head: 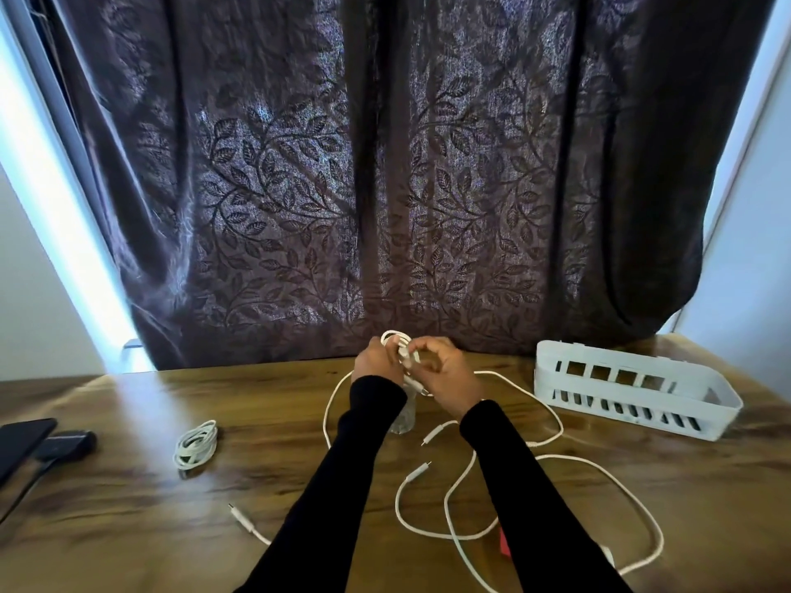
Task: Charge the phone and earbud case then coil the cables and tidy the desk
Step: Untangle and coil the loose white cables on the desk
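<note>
Your left hand is curled round a small bundle of white cable, held up above the desk, and your right hand pinches the same bundle from the other side, fingers bent as if feeding on a turn. The loops stand roughly upright between your hands, so their long axis runs from 12 to 6 o'clock. The slack yet to be wound trails from the bundle toward 4 o'clock and loops over the desk under your right forearm; your right hand is the nearer one to draw it in, I judge, while the left keeps the coil. A clear glass-like object sits just below your left wrist, too hidden to name. One finished coil lies well apart at 8 o'clock. The white basket sits at 3 o'clock, nearer your right hand. Dark devices, possibly the phone, rest at 9 o'clock on the desk edge.
</note>
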